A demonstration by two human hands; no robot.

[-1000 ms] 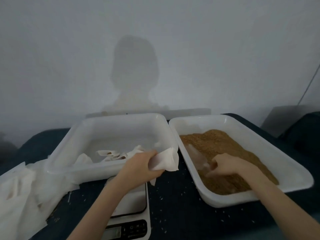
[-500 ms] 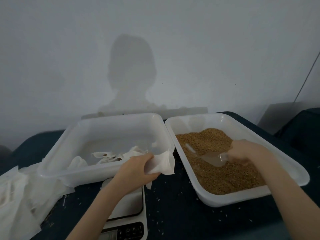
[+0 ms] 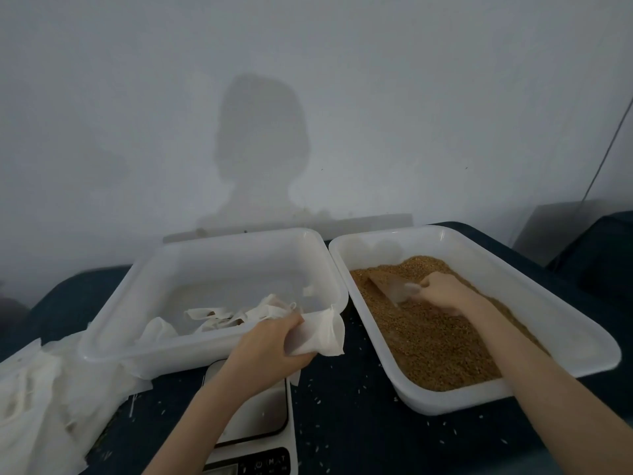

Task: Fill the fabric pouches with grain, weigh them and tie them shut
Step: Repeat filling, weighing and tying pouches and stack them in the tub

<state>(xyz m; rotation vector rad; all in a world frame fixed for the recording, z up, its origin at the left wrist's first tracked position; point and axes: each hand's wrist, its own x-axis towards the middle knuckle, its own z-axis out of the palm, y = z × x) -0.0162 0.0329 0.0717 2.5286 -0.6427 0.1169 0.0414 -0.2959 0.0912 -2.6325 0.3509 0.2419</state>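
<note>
My left hand grips a white fabric pouch above the scale, its mouth turned right toward the grain tray. My right hand holds the handle of a clear plastic scoop, whose blade is dug into the brown grain. The grain fills the white tray on the right. A few more pouches lie in the white tray on the left.
A heap of white fabric lies at the left on the dark table. Loose grains are scattered between the trays and round the scale. The wall rises just behind both trays. A dark object stands at the far right.
My right hand has moved with the scoop from the near part of the grain to the far part and pushed its blade in. My left hand keeps the pouch where it was.
</note>
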